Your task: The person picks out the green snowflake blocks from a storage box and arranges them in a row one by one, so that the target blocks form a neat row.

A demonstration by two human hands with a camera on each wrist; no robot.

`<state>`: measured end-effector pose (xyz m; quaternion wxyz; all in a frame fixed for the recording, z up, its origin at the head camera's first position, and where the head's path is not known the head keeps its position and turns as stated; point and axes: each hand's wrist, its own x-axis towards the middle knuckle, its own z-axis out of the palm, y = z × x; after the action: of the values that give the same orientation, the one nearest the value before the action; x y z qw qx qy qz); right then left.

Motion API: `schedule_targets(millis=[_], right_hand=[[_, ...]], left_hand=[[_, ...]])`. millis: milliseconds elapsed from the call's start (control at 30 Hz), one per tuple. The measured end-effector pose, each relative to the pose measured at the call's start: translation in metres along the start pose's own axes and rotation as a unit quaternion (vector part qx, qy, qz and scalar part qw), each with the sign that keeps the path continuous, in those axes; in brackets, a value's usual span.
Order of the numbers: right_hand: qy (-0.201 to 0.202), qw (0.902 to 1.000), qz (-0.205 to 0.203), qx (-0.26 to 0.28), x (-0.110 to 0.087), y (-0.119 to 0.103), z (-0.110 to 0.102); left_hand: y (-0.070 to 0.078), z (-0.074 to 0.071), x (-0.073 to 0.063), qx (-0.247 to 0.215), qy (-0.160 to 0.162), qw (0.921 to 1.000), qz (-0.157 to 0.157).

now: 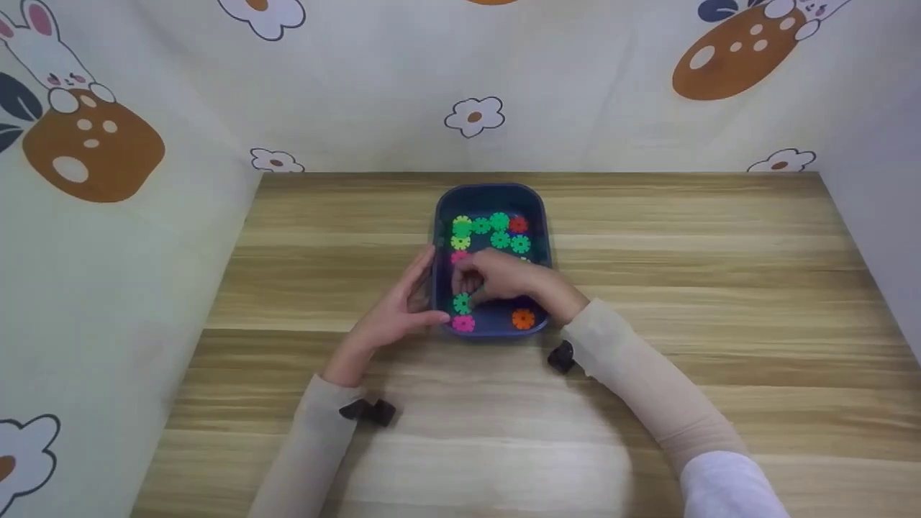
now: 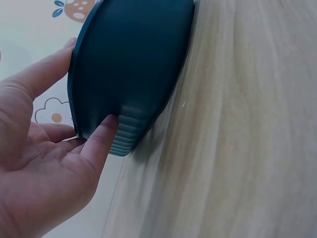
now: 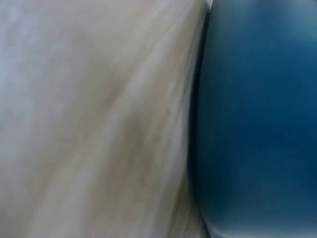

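A dark blue tray [image 1: 492,333] stands on the table with small, notched plastic discs inside. My left hand [image 1: 392,313] is spread along the tray's left side, its thumb near the front left corner. In the left wrist view, the fingers [image 2: 101,136] touch the tray's outer wall [image 2: 129,64]. Reaching over the right rim, my right hand [image 1: 500,275] pinches a green notched disc [image 1: 462,303] between thumb and fingertips, low in the tray. Close in front of it lies a pink notched disc [image 1: 463,324]. The right wrist view shows only the tray wall [image 3: 257,119], not the hand.
Several green discs [image 1: 499,221], a red disc [image 1: 517,225] and a yellow disc [image 1: 460,243] lie toward the tray's far end. An orange disc [image 1: 523,319] sits in the near right corner. Wood-grained table [image 1: 683,288] surrounds the tray, backed by a patterned cloth [image 1: 561,86].
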<state>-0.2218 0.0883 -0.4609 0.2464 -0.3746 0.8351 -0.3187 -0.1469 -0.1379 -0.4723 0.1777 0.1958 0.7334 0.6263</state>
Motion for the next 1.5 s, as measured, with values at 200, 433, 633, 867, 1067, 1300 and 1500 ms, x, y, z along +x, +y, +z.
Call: schedule_targets(millis=[200, 433, 633, 867, 1067, 1300, 1500], right_hand=[[0.037, 0.9976, -0.006, 0.058, -0.003, 0.0, -0.001], [0.086, 0.9908, 0.002, 0.105, -0.007, -0.003, -0.009], [0.131, 0.9858, -0.003, 0.105, -0.013, -0.005, -0.02], [0.167, 0.9804, 0.005, 0.105, -0.021, -0.008, -0.031], [0.191, 0.9742, 0.02, 0.118, -0.031, -0.006, -0.039], [0.22, 0.9625, 0.03, 0.157, -0.041, 0.0, -0.047], [0.252, 0.9497, 0.049, 0.18, -0.051, 0.003, -0.053]], left_hand=[[0.002, 0.0, -0.002, 0.004, -0.001, 1.0, -0.003], [0.005, 0.002, -0.001, 0.018, 0.001, 0.9998, -0.008], [0.008, 0.001, 0.0, 0.036, 0.009, 0.9992, -0.015], [0.009, 0.001, 0.002, 0.04, 0.009, 0.9991, -0.009], [0.008, 0.002, 0.001, 0.034, 0.01, 0.9992, -0.016], [0.005, 0.001, 0.0, 0.033, 0.013, 0.9992, -0.018], [0.002, 0.001, -0.001, 0.026, 0.015, 0.9994, -0.014]])
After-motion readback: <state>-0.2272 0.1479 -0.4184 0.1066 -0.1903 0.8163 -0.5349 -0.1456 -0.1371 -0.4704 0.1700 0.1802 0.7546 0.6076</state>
